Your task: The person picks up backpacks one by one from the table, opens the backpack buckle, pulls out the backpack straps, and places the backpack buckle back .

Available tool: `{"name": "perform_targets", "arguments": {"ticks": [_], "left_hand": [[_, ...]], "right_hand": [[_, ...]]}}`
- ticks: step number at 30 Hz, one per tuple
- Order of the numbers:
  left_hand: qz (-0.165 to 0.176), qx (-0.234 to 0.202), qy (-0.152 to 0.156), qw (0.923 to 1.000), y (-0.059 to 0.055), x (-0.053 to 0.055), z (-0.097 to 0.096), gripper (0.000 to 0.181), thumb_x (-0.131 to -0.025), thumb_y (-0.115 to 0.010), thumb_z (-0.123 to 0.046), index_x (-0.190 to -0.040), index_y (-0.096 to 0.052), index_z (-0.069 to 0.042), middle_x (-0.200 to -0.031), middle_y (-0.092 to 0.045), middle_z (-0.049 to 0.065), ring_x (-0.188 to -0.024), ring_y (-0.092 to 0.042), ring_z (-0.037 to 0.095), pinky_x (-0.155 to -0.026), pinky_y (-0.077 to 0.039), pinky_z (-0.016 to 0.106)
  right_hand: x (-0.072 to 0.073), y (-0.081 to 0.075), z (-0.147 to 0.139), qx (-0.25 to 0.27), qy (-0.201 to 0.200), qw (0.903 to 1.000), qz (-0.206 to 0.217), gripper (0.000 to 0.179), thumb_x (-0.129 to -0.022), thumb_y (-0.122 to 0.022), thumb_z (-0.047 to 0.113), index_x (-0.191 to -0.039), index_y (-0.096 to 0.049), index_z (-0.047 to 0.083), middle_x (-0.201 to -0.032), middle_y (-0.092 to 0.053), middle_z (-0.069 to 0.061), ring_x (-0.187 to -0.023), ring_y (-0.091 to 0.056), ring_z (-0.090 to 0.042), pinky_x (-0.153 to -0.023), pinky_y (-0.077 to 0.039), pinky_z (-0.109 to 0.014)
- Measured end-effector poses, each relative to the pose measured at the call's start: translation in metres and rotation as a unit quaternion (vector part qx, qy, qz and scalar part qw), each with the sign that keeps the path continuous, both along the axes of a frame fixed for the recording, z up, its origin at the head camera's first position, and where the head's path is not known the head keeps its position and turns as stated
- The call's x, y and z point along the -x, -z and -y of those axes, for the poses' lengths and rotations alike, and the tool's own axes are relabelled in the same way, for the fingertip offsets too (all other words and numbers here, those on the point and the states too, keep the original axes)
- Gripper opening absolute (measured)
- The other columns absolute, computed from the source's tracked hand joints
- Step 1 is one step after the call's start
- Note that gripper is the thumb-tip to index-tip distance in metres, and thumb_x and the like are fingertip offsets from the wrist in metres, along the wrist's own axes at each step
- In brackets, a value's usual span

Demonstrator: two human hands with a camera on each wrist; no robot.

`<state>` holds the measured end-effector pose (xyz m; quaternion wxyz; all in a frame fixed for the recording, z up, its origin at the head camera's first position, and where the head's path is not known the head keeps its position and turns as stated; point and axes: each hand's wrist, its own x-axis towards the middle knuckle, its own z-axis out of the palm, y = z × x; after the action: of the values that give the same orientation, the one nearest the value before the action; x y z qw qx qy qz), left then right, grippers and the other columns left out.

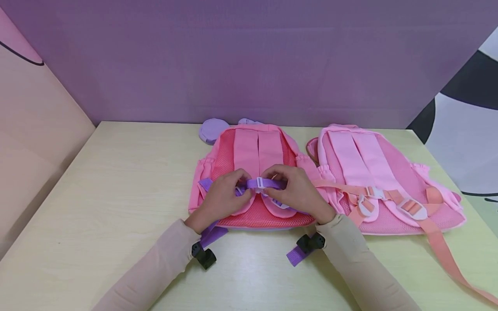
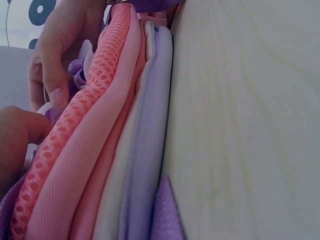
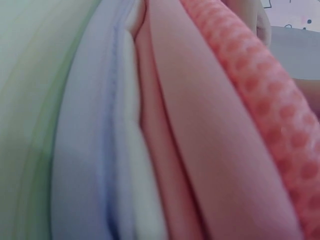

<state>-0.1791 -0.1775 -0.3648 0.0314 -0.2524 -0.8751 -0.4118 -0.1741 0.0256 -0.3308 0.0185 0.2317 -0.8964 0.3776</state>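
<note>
A coral-pink backpack (image 1: pixel 258 149) lies with its mesh back and padded shoulder straps facing up. Across those straps runs a purple chest strap (image 1: pixel 275 184) with a white plastic buckle (image 1: pixel 260 183) near its middle. My left hand (image 1: pixel 225 196) pinches the strap just left of the buckle, thumb below and fingers above. On the other side, my right hand (image 1: pixel 295 185) pinches the strap with bent fingers. The right wrist view shows mainly the backpack's layered edge (image 3: pixel 200 125), with both hands' grip mostly hidden there.
A lighter pink backpack (image 1: pixel 350 151) with peach straps lies to the right, against the first one. One long peach strap (image 1: pixel 447 255) trails to the table's right edge. A round lilac piece (image 1: pixel 213 130) shows behind the coral backpack. Purple strap ends (image 1: pixel 297 255) lie at the front on the table (image 1: pixel 116 194).
</note>
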Motion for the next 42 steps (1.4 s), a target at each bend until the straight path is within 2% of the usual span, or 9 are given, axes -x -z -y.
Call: {"name": "perform_targets", "arguments": {"ticks": [3, 8, 15, 26, 42], "left_hand": [[-0.010, -0.002, 0.009, 0.9999, 0.0010, 0.0007, 0.0007, 0.027, -0.083, -0.069, -0.016, -0.108, -0.062, -0.011, -0.099, -0.068, 0.003, -0.087, -0.062, 0.015, -0.080, -0.053, 0.032], [-0.054, 0.005, 0.028, 0.9981, 0.0033, 0.0021, 0.0018, 0.026, -0.084, -0.070, -0.022, -0.108, -0.064, -0.013, -0.094, -0.066, -0.001, -0.082, -0.058, 0.011, -0.076, -0.051, 0.026], [-0.082, 0.007, 0.026, 0.9963, 0.0042, 0.0017, 0.0014, 0.023, -0.087, -0.069, -0.026, -0.105, -0.064, -0.012, -0.091, -0.066, -0.001, -0.082, -0.059, 0.011, -0.075, -0.051, 0.027], [-0.083, 0.022, 0.020, 0.9961, 0.0035, 0.0008, 0.0009, 0.016, -0.089, -0.067, -0.023, -0.098, -0.061, -0.011, -0.080, -0.061, -0.001, -0.073, -0.052, 0.011, -0.068, -0.045, 0.025], [-0.037, 0.029, -0.001, 0.9989, -0.0006, -0.0017, -0.0007, 0.018, -0.089, -0.066, -0.016, -0.102, -0.057, -0.009, -0.084, -0.063, 0.003, -0.071, -0.053, 0.014, -0.068, -0.047, 0.027]], "right_hand": [[-0.0005, -0.0003, 0.0002, -0.001, 0.002, 1.0000, 0.002, 0.033, -0.075, -0.078, 0.006, -0.105, -0.066, 0.005, -0.092, -0.068, -0.008, -0.075, -0.056, -0.016, -0.070, -0.051, -0.025], [-0.0007, -0.0007, -0.0002, 0.000, 0.001, 1.0000, 0.001, 0.032, -0.075, -0.078, 0.007, -0.105, -0.067, 0.004, -0.092, -0.068, -0.008, -0.075, -0.055, -0.016, -0.070, -0.051, -0.024], [-0.0001, 0.0001, -0.0009, 0.000, 0.003, 1.0000, -0.003, 0.031, -0.076, -0.078, 0.007, -0.105, -0.067, 0.004, -0.092, -0.068, -0.008, -0.076, -0.057, -0.016, -0.070, -0.051, -0.025], [0.0000, 0.0001, -0.0002, -0.002, 0.005, 1.0000, 0.001, 0.030, -0.076, -0.077, 0.007, -0.104, -0.067, 0.005, -0.090, -0.067, -0.007, -0.075, -0.055, -0.016, -0.069, -0.050, -0.025], [0.0006, -0.0013, -0.0019, 0.003, 0.003, 1.0000, -0.002, 0.028, -0.077, -0.076, 0.007, -0.102, -0.067, 0.004, -0.085, -0.066, -0.007, -0.070, -0.052, -0.015, -0.063, -0.047, -0.022]]}}
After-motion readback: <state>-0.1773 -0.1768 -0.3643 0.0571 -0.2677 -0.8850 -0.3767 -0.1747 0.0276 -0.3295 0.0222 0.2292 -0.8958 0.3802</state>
